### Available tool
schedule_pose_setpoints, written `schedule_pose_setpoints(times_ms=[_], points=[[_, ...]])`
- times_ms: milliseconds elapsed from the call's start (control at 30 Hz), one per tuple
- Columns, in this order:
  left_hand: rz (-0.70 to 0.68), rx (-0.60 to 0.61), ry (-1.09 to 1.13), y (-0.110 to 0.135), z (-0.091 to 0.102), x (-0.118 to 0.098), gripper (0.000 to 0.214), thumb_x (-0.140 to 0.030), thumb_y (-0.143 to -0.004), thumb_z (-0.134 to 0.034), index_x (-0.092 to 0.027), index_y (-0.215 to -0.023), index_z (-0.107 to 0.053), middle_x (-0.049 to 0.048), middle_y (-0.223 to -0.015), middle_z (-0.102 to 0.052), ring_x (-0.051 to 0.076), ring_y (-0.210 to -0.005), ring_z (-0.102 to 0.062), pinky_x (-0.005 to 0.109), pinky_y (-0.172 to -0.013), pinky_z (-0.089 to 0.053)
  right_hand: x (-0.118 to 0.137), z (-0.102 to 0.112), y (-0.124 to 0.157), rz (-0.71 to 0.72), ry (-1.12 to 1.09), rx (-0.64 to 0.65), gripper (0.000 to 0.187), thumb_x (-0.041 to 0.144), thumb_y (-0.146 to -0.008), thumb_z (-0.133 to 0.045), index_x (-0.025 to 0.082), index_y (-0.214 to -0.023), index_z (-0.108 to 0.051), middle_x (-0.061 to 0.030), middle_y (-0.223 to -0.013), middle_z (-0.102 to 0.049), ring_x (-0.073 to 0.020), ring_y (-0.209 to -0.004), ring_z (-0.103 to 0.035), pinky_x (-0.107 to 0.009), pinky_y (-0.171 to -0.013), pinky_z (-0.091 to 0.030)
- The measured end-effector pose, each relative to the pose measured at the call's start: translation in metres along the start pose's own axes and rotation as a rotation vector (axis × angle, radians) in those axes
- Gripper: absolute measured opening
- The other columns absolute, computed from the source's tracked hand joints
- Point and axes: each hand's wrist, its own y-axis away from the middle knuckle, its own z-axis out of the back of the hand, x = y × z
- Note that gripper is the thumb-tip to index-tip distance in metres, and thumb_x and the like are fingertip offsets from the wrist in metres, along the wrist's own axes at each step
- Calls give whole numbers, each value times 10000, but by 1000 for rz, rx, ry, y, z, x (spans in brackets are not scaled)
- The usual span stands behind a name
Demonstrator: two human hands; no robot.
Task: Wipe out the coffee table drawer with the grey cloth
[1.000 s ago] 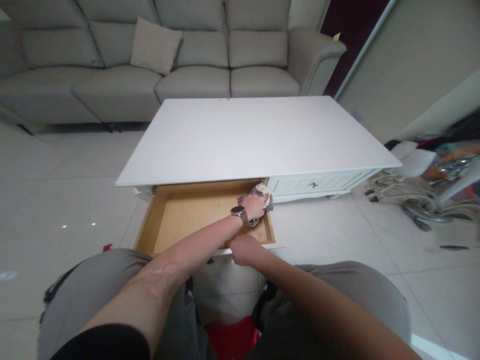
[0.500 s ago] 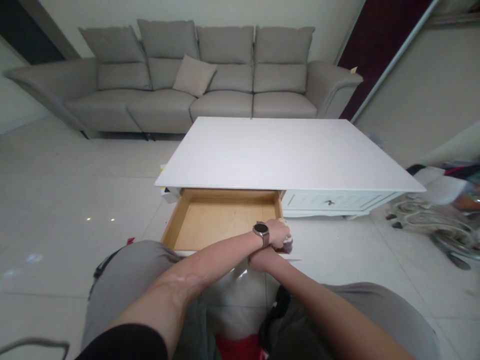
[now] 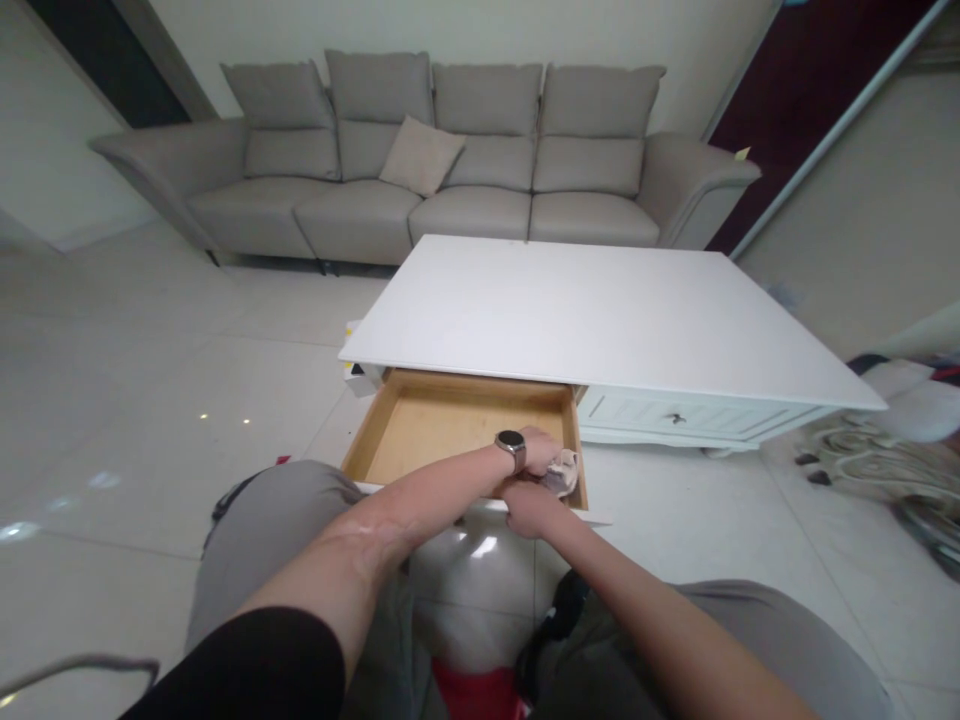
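Observation:
A white coffee table point(image 3: 600, 310) stands in front of me with its left wooden drawer point(image 3: 457, 420) pulled out. My left hand point(image 3: 538, 452), a watch on its wrist, is closed on a crumpled cloth point(image 3: 562, 470) at the drawer's near right corner. My right hand point(image 3: 529, 508) is closed on the drawer's white front edge just below. Nothing else shows inside the drawer.
A grey sofa point(image 3: 450, 170) with a cushion point(image 3: 421, 155) stands behind the table. A second drawer point(image 3: 675, 415) at the table's right is closed. Cables and clutter point(image 3: 885, 460) lie on the tiled floor at right. My knees and something red point(image 3: 472, 690) fill the bottom.
My left hand has drawn the cloth from the drawer's far right corner back to its near right corner. The right hand stays on the drawer front. My head has lifted, showing more sofa.

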Motion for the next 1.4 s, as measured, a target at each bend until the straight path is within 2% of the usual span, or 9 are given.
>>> schedule_pose_setpoints(times_ms=[67, 167, 300, 400, 500, 667, 1067, 1233, 1400], points=[[74, -26, -29, 11, -2, 28, 90, -236, -792, -732, -222, -864, -786, 133, -954, -781, 300, -972, -728, 337, -797, -543, -1, 2, 2, 5, -4, 24, 396, 149, -833, -571, 204, -1198, -716, -137, -1175, -731, -280, -1064, -694, -352, -874, -531], [163, -69, -33, 38, -12, 70, 250, -272, -912, -627, -289, -1111, -778, 127, -1106, -765, 278, -1065, -708, 325, -867, -517, -1, 6, 4, 2, 4, 52, 391, 175, -839, -554, 218, -1199, -698, -134, -1164, -728, -284, -1063, -695, -354, -842, -522], [219, -51, -25, 74, -37, 110, 749, -205, -882, -654, -471, -1538, -409, 71, -1504, -572, 255, -1128, -695, 332, -939, -501, 0, 8, 3, 6, 20, 81, 404, 171, -840, -544, 205, -1218, -684, -143, -1179, -719, -275, -1080, -686, -340, -844, -504], [256, -56, 53, 86, -54, 127, 1140, -227, -771, -782, -360, -1657, -78, 142, -1497, -568, 308, -1154, -683, 375, -973, -505, 0, 8, 1, 8, 20, 97, 403, 189, -839, -561, 198, -1223, -684, -148, -1182, -714, -279, -1082, -680, -337, -844, -497], [298, -107, 77, 86, -71, 136, 1302, -272, -644, -885, -226, -1662, -75, 198, -1554, -485, 366, -1331, -554, 418, -1087, -456, 0, 8, 0, 5, 18, 109, 403, 197, -840, -561, 202, -1224, -685, -147, -1183, -711, -287, -1085, -674, -341, -834, -493], [329, -72, 52, 80, -98, 137, 1139, -259, -613, -891, -297, -1596, -318, 123, -1712, -204, 389, -1515, -286, 508, -1179, -376, -1, 10, 0, 3, 5, 125, 430, 162, -810, -560, 213, -1218, -683, -137, -1190, -709, -282, -1084, -669, -330, -811, -470], [385, -94, 45, 78, -92, 131, 968, -388, -697, -844, -277, -1560, -422, 100, -1653, -367, 363, -1418, -432, 442, -1121, -434, -10, 1, -6, 6, -67, 143, 499, 150, -752, -598, 232, -1237, -680, -95, -1182, -698, -240, -1058, -640, -294, -833, -421], [526, -124, 80, 95, -92, 149, 828, -426, -778, -772, -235, -1526, -473, 132, -1628, -404, 360, -1395, -474, 439, -1102, -456, -11, 0, -8, -1, -83, 146, 492, 148, -749, -608, 240, -1227, -687, -79, -1152, -698, -223, -1038, -631, -284, -838, -409], [716, -50, 103, 136, -81, 184, 700, -400, -790, -764, -163, -1420, -572, 203, -1517, -524, 334, -1297, -592, 411, -1103, -458, -9, 3, -8, 8, -91, 166, 463, 131, -731, -604, 228, -1173, -704, -81, -1137, -702, -222, -1030, -633, -279, -823, -405]])
